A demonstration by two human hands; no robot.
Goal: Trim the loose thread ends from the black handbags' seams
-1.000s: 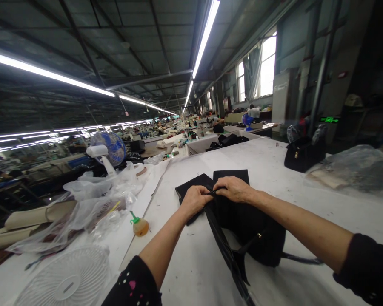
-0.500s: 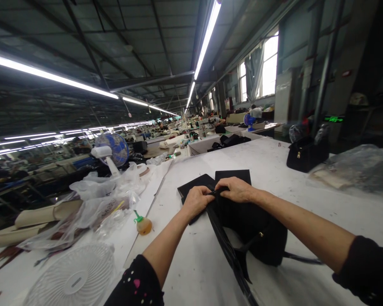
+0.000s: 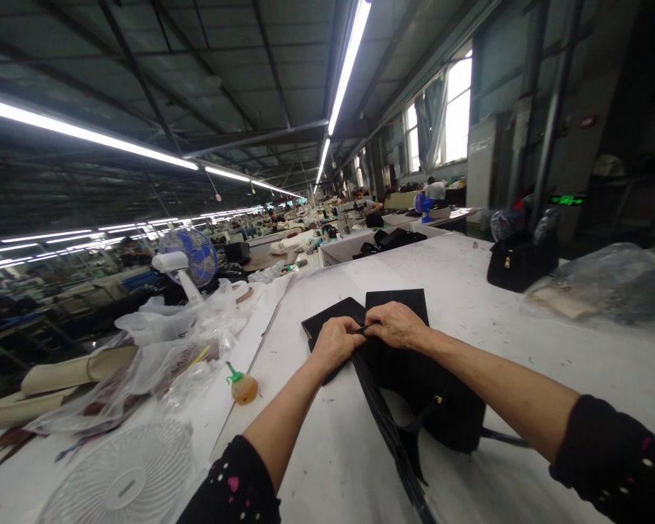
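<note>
A black bag (image 3: 447,407) lies on the white table, its panels spread and straps trailing toward me. My left hand (image 3: 335,342) pinches a black edge or strip of it near the upper middle. Close beside it, my right hand (image 3: 396,324) is closed on the same edge, fingertips almost meeting the left ones. Flat black panels (image 3: 396,297) stick out beyond both hands. A small gold-coloured metal piece (image 3: 438,400) shows on the bag's near side. What exactly sits between the fingertips is hidden.
Left of my arm stands a small oil bottle (image 3: 244,388) with a green spout. A white fan (image 3: 123,480), clear plastic bags (image 3: 158,320) and beige rolled pieces (image 3: 70,367) fill the left. A finished-looking black handbag (image 3: 521,262) and a plastic-wrapped bundle (image 3: 605,284) are at right.
My right forearm has drawn slightly inward and the right hand has shifted a little left. Both hands keep hold of the bag. The whole view has shifted slightly.
</note>
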